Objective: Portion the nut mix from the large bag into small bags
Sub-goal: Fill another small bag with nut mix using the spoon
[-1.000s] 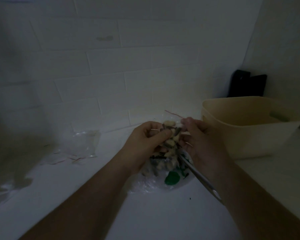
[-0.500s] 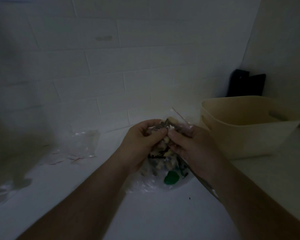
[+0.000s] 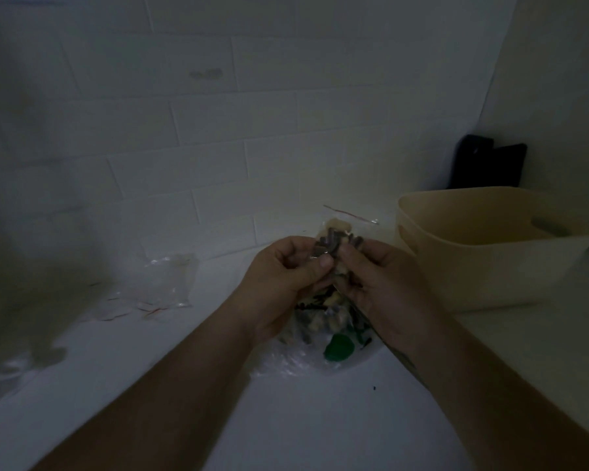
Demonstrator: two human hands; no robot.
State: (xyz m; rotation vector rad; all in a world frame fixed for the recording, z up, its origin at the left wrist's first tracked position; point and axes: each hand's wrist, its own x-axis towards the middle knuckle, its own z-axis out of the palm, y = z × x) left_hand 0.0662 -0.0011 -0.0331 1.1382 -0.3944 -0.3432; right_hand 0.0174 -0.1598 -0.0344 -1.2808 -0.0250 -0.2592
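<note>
The left hand (image 3: 286,277) and the right hand (image 3: 380,283) both pinch a small clear bag (image 3: 334,244) of nut mix, held just above the big bag (image 3: 320,338) on the white desk (image 3: 320,419) (no writing can be read). A tan tub (image 3: 490,249) sits near.

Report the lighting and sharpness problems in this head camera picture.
Head view: very dim, with a bluish-grey cast; the left wall sinks into shadow; the spare bags at left look smeared; wide-angle bending curves the tile lines; the small bag between both hands shows faint glints.
</note>
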